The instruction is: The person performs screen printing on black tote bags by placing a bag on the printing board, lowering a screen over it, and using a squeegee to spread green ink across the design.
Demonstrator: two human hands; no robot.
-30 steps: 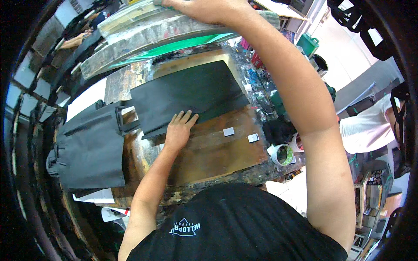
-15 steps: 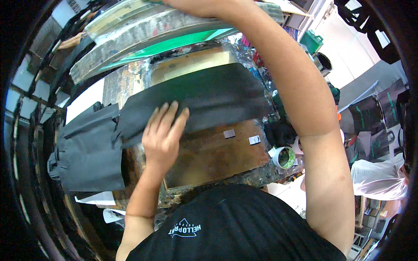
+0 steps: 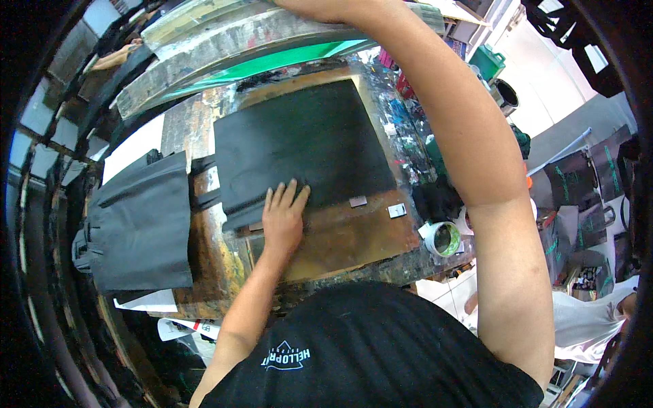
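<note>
Black, smooth, rectangular fabric-like sheet (image 3: 306,146): laid on shiny brown rectangular board (image 3: 347,248), with two dark straps (image 3: 207,198) at left end. Left hand (image 3: 284,214): palm down, fingers lightly spread, resting on near edge of sheet, pinching nothing. Right hand (image 3: 316,8): at thick, worn, grey wooden frame (image 3: 231,58), tilted above far side of board; fingertips cropped off, grip impossible to tell. Small flat grey tab (image 3: 358,201): at near edge of sheet. Small pale square tab (image 3: 396,211): just beside near right corner. Handling notes, by judgement: press with flat fingers, not tips; smooth outward from middle; ease down fold along near left edge; avoid dragging straps underneath; hold frame high and steady.
</note>
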